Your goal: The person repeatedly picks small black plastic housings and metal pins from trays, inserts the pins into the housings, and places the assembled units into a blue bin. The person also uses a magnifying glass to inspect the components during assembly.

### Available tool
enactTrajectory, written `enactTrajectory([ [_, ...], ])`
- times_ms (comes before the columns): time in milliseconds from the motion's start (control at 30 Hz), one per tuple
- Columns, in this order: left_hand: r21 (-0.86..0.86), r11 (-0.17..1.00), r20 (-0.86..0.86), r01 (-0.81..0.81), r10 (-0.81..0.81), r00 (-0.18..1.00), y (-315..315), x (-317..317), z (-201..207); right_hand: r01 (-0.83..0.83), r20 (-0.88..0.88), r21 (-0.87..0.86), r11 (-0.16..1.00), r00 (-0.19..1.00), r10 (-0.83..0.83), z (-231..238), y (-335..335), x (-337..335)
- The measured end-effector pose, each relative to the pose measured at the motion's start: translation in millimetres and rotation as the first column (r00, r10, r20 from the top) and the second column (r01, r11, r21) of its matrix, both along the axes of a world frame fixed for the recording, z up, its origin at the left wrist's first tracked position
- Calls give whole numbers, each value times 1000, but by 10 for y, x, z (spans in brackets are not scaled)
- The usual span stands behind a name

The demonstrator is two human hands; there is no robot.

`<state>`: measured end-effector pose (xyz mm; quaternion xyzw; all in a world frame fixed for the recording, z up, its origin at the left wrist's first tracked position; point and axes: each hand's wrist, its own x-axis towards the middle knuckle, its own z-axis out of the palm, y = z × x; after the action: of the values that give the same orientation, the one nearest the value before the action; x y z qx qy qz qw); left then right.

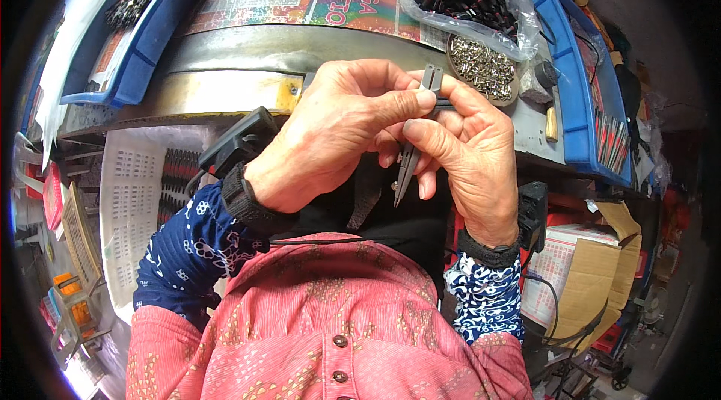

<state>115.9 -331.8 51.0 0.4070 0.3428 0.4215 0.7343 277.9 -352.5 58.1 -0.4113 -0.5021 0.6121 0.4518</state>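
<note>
Both my hands meet over my lap, holding a slim dark grey piece that looks like a drawing compass point(408, 167). Its narrow legs taper to a point at the lower end, where a small shiny metal part shows. The forked upper end sticks up between my fingers. My left hand point(330, 118) pinches the upper part between thumb and fingers. Around the middle, the thumb and fingers of my right hand point(477, 156) are closed. Fingers cover the middle of the piece, so how its parts join there is hidden.
Beyond my hands, a round container of small metal fittings point(481, 68) stands beside a clear plastic bag point(518, 43) of black parts. Blue trays point(146, 47) flank the metal-edged bench point(240, 51). A white basket point(131, 205) with black-and-red pieces is at my left, torn cardboard point(589, 287) at my right.
</note>
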Motion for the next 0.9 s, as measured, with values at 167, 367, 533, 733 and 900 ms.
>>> enactTrajectory([
  [167,-10,1000,9,7,-6,1000,7,2,-39,-1,-8,-16,1000,1000,1,0,3,6],
  [367,7,999,45,34,-34,998,19,-17,-60,-48,34,6,999,998,48,-17,8,46],
  [533,-55,972,10,229,-229,973,-13,-96,45,5,-17,54,999,1000,-4,58,22,190],
  [733,-69,924,7,375,-376,927,-34,-131,72,-173,-104,22,985,979,174,94,-18,322],
  [900,121,980,-49,159,-154,987,-93,-40,45,-35,-67,87,996,997,41,45,20,306],
])
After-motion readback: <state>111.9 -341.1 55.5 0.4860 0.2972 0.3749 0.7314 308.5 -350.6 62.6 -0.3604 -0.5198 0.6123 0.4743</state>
